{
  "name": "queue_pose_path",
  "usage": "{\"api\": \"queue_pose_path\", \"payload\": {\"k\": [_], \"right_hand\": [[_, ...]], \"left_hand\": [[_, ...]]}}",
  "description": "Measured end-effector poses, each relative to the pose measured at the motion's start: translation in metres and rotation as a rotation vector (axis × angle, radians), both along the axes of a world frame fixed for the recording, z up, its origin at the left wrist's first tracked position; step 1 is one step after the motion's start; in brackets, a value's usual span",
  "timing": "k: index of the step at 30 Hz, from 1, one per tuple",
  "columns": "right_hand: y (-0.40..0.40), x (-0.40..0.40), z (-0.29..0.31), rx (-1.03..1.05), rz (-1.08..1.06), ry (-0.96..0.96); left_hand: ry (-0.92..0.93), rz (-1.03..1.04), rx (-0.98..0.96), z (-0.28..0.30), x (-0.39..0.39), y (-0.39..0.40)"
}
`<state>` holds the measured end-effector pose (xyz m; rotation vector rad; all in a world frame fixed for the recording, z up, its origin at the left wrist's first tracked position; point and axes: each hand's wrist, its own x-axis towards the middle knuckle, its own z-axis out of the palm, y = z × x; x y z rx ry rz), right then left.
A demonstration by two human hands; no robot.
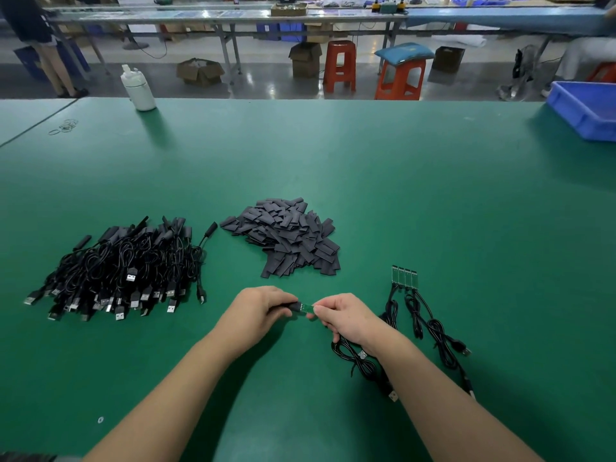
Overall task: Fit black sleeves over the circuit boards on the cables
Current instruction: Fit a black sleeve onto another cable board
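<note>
Blue plastic bin point(586, 110) sits at the upper right of the frame on the green table point(416, 201), cut by the frame edge; what it holds cannot be told. A white bottle point(138, 90) stands at the table's far edge, upper left, with a few rubber bands point(65, 126) lying loose to its left. Wide bare green cloth spreads between that far edge and the work in the lower half.

At centre lies a heap of flat black sleeves point(286, 236). Left of it, well apart, is a tangled pile of finished cables point(123, 271), their USB plugs pointing toward the viewer. Right of centre, four bare circuit boards point(405, 278) lie side by side, their coiled black cables point(433, 325) trailing toward the lower right.

Low in the middle, the left hand point(258, 310) has its grip pinched on a black sleeve point(289, 308), fingers curled round it. The right hand point(346, 316) pinches the other end of a green circuit board point(308, 309) between thumb and fingers; the board's left end meets the sleeve's mouth. That board's cable point(358, 360) hangs below the right wrist onto the table.
</note>
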<state>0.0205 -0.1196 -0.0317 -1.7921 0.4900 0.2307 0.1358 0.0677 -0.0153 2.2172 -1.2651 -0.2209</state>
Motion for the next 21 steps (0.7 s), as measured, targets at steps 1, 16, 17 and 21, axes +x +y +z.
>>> {"api": "queue_pose_path", "payload": {"k": [1, 16, 17, 21], "right_hand": [[0.0, 0.0, 0.0, -0.005, -0.001, 0.003], [-0.001, -0.001, 0.002, 0.202, -0.033, -0.03], [-0.002, -0.001, 0.003, 0.225, -0.024, -0.029], [-0.004, -0.004, 0.006, 0.16, 0.019, -0.031]], "left_hand": [[-0.035, -0.029, 0.025, 0.002, 0.001, 0.0], [-0.412, -0.002, 0.016, 0.008, -0.025, -0.012], [-0.431, 0.006, -0.007, 0.006, -0.024, -0.01], [-0.386, -0.061, 0.008, 0.0, -0.024, -0.006]]}}
